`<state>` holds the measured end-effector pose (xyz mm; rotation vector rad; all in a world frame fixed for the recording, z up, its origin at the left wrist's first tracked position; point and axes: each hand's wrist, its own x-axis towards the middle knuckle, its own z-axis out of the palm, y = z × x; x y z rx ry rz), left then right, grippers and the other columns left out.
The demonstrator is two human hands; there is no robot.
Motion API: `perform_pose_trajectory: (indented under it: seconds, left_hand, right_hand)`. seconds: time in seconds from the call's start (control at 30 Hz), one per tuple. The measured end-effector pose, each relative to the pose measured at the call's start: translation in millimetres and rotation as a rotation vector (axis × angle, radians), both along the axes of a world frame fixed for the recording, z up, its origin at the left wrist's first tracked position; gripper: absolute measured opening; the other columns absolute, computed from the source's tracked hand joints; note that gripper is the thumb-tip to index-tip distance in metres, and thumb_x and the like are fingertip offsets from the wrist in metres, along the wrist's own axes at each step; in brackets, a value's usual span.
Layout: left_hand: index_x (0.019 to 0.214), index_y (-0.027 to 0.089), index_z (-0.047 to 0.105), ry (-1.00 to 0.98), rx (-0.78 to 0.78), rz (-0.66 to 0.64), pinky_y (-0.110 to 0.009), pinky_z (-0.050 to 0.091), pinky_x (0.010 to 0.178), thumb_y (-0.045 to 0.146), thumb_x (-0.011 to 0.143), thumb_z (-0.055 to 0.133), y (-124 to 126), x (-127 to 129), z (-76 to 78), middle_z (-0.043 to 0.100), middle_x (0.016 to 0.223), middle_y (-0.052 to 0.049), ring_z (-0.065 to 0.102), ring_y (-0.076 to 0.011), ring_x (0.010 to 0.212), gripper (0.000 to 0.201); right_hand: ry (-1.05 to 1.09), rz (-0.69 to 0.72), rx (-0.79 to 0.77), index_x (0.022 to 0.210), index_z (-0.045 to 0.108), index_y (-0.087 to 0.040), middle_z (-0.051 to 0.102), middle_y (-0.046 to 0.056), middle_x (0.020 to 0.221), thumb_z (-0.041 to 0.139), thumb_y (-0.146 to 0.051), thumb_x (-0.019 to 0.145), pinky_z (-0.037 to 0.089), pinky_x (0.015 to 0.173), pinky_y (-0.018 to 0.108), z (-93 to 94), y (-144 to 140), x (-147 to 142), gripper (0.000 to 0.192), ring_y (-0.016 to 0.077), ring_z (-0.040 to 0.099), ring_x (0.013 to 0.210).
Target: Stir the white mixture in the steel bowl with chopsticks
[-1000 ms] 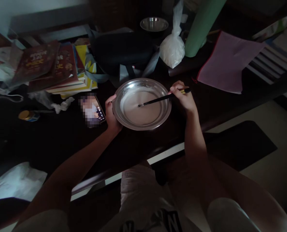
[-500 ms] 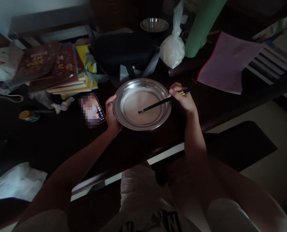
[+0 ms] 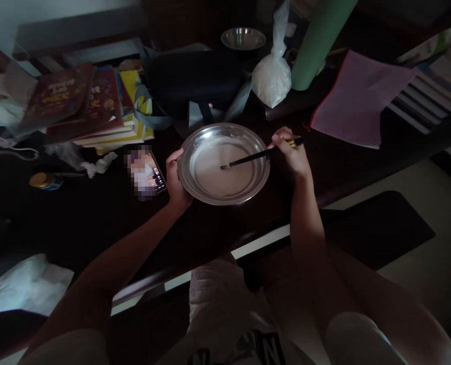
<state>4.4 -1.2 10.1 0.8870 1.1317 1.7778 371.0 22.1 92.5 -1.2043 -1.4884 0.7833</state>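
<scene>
A shallow stainless steel basin [image 3: 189, 185] sits on the dark table in front of me. Inside it lies a smooth, pale liquid mixture [image 3: 220, 182]. My left hand [image 3: 176, 172] grips the basin's left rim, thumb on top and the other fingers hidden beneath. On the right side, my right hand [image 3: 291, 152] is closed around black chopsticks [image 3: 254, 156] with gold bands near the top. They slant down to the left over the rim, their wet tips at the mixture's surface near the middle of the basin.
Left of the basin lie a lit phone [image 3: 146, 172], a small jar [image 3: 45, 181] and stacked books [image 3: 107, 109]. Behind stand a black bag [image 3: 195, 76], a steel bowl [image 3: 243, 39], a knotted bag of white powder [image 3: 271, 81] and a green cylinder [image 3: 316, 50]. A pink cloth pouch [image 3: 356, 104] lies right.
My right hand has shifted slightly right and up, and the chopstick tips have moved a little toward the far side of the basin. My left hand and the basin stay nearly in place.
</scene>
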Motion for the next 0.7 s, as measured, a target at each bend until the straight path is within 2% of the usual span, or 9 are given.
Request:
perform_pose_trajectory:
  seconds: [0.17, 0.37, 0.47, 0.57, 0.7]
  left_hand:
    - [0.129, 0.029, 0.088, -0.020, 0.000, 0.009, -0.052, 0.069, 0.127, 0.067, 0.117, 0.083, 0.3, 2.0, -0.8, 0.091, 0.138, -0.008, 0.083, -0.0308, 0.131, 0.040]
    - [0.134, 0.029, 0.086, 0.022, -0.008, -0.031, -0.052, 0.067, 0.130, 0.070, 0.120, 0.079, 0.9, -4.4, -3.3, 0.091, 0.142, -0.008, 0.082, -0.0319, 0.140, 0.044]
    - [0.131, 0.029, 0.088, 0.002, 0.002, -0.017, -0.051, 0.068, 0.128, 0.075, 0.113, 0.086, 0.1, -2.7, -0.9, 0.092, 0.139, -0.008, 0.083, -0.0317, 0.135, 0.049]
    - [0.129, 0.029, 0.090, -0.009, 0.006, 0.010, -0.053, 0.069, 0.128, 0.081, 0.106, 0.090, -1.0, 0.4, 1.8, 0.091, 0.137, -0.009, 0.083, -0.0316, 0.129, 0.057]
    - [0.130, 0.032, 0.088, 0.010, 0.004, -0.012, -0.054, 0.067, 0.131, 0.083, 0.106, 0.089, -1.3, 1.0, 1.2, 0.090, 0.140, -0.008, 0.082, -0.0317, 0.132, 0.057]
  right_hand:
    - [-0.005, 0.052, -0.028, 0.087, 0.092, -0.037, 0.066, 0.003, 0.090, 0.097, -0.106, 0.082, 0.061, 0.128, 0.068, 2.3, -1.2, -2.4, 0.069, 0.0356, 0.074, 0.114]
    - [0.019, 0.007, -0.010, 0.083, 0.089, -0.037, 0.064, 0.003, 0.091, 0.091, -0.105, 0.089, 0.059, 0.130, 0.069, 2.7, -2.1, -3.6, 0.069, 0.0347, 0.073, 0.115]
    - [-0.013, 0.061, -0.021, 0.086, 0.091, -0.037, 0.062, 0.003, 0.090, 0.092, -0.107, 0.086, 0.059, 0.129, 0.069, 3.8, -2.0, -4.7, 0.070, 0.0347, 0.071, 0.114]
    - [-0.016, 0.023, -0.009, 0.087, 0.092, -0.038, 0.058, 0.003, 0.088, 0.089, -0.111, 0.084, 0.057, 0.128, 0.069, 4.8, -1.5, -4.5, 0.073, 0.0343, 0.069, 0.112]
    - [0.007, 0.013, -0.024, 0.088, 0.092, -0.039, 0.059, 0.004, 0.090, 0.088, -0.112, 0.083, 0.059, 0.126, 0.069, 4.1, -1.8, -3.9, 0.074, 0.0363, 0.070, 0.113]
